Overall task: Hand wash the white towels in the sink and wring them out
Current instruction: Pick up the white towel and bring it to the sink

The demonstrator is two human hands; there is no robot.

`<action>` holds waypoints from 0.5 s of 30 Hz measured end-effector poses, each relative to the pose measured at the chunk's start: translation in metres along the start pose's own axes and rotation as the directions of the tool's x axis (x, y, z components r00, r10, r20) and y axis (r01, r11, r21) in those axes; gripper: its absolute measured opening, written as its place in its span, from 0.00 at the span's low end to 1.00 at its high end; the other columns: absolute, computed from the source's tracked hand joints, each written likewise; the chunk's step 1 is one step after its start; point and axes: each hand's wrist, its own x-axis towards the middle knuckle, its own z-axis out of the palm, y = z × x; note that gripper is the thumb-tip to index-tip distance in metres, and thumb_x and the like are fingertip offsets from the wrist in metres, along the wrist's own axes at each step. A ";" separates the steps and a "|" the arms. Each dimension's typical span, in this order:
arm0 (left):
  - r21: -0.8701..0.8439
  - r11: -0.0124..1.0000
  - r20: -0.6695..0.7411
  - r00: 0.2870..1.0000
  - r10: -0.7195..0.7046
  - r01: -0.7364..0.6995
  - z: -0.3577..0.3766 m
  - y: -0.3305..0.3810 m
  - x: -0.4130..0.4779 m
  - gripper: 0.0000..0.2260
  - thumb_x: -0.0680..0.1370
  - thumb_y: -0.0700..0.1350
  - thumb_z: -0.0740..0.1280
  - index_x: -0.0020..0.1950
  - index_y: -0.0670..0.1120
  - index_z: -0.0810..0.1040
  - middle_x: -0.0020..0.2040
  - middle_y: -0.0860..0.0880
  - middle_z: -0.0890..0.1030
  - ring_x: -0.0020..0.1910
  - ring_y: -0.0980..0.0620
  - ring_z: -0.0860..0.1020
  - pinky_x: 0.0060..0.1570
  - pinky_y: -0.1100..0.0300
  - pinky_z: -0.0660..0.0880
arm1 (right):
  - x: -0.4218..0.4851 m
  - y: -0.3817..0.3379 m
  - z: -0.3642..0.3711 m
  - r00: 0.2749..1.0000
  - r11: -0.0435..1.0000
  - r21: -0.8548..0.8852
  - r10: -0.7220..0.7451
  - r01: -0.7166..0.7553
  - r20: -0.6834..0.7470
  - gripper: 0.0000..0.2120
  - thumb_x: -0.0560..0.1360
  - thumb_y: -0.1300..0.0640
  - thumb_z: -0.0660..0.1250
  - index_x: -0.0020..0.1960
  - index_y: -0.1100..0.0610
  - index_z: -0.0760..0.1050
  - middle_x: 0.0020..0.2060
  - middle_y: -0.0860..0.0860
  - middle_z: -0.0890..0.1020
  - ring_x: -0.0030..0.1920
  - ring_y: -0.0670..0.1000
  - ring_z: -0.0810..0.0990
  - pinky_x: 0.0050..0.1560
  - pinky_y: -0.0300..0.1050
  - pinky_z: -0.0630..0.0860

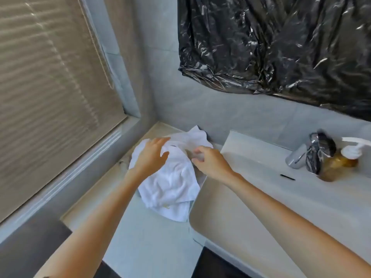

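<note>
A heap of white towels (pixel 172 183) lies crumpled on the counter to the left of the sink (pixel 251 197). My left hand (pixel 151 155) rests on the top left of the heap with fingers spread and fairly straight. My right hand (pixel 208 160) hovers over the heap's right side, fingers loosely curled, thumb and forefinger close to the cloth; whether they pinch it is unclear. The sink basin is pale and holds no towel in view.
A tap (pixel 299 155) partly wrapped in black plastic and an amber soap pump bottle (pixel 339 161) stand at the sink's back right. Black plastic sheeting (pixel 277 47) covers the wall above. A window with blinds (pixel 50 87) is at the left.
</note>
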 end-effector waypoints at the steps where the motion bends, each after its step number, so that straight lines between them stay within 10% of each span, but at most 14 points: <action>1: 0.024 1.000 0.026 1.000 0.010 -0.011 0.005 -0.008 0.005 0.24 0.79 0.44 0.66 0.75 0.49 0.65 0.71 0.47 0.71 0.70 0.43 0.68 0.65 0.51 0.68 | 0.006 -0.001 0.008 0.999 0.999 -0.033 0.028 -0.027 0.018 0.15 0.76 0.53 0.65 0.61 0.55 0.75 0.57 0.48 0.80 0.56 0.52 0.78 0.55 0.49 0.75; 8: 0.194 0.978 0.281 0.960 0.020 -0.077 0.030 -0.045 0.046 0.34 0.78 0.51 0.69 0.79 0.56 0.54 0.79 0.52 0.58 0.77 0.43 0.55 0.69 0.41 0.63 | 0.053 0.014 0.065 0.978 0.966 -0.184 0.198 -0.182 0.070 0.23 0.75 0.46 0.67 0.65 0.53 0.67 0.57 0.48 0.79 0.57 0.55 0.78 0.54 0.53 0.75; 12: 0.233 0.956 0.323 0.941 0.098 -0.180 0.043 -0.058 0.053 0.41 0.71 0.57 0.74 0.78 0.61 0.55 0.76 0.53 0.64 0.65 0.43 0.64 0.56 0.53 0.67 | 0.067 0.013 0.077 0.980 0.950 -0.282 0.172 -0.137 0.101 0.05 0.77 0.52 0.64 0.47 0.53 0.70 0.44 0.50 0.79 0.49 0.57 0.79 0.39 0.45 0.67; 15: 0.160 0.974 0.252 0.961 0.116 -0.160 0.046 -0.071 0.053 0.37 0.67 0.59 0.77 0.73 0.59 0.67 0.68 0.51 0.72 0.60 0.43 0.67 0.56 0.54 0.67 | 0.076 -0.003 0.065 0.996 0.959 -0.284 0.042 -0.016 0.085 0.11 0.79 0.53 0.62 0.38 0.49 0.65 0.44 0.50 0.77 0.42 0.56 0.76 0.37 0.46 0.68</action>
